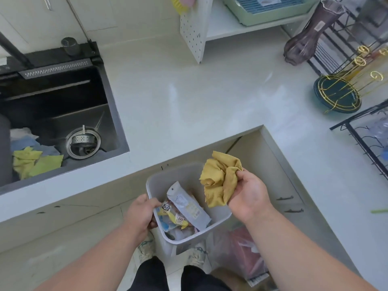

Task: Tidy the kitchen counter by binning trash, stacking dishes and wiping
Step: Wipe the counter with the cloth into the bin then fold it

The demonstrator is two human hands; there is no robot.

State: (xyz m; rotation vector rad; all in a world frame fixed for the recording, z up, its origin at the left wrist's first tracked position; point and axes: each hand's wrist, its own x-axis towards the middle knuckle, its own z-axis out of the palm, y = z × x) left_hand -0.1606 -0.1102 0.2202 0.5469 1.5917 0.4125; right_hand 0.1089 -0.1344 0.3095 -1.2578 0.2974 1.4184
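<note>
A grey trash bin (178,177) is held below the counter's front edge, with snack wrappers and a long grey packet (189,204) inside. My left hand (140,215) grips the bin's left rim. My right hand (249,194) is closed on a crumpled mustard-yellow cloth (220,179), held over the bin's right side. The pale counter (189,97) stretches beyond the bin, glossy and bare in its middle.
A black sink (63,110) on the left holds yellow and blue cloths (35,158). At the right stand a dark vase (310,32), a blue bowl with a gold wire rack (338,95) and black dish racks (365,139). A white shelf stand (195,32) is at the back.
</note>
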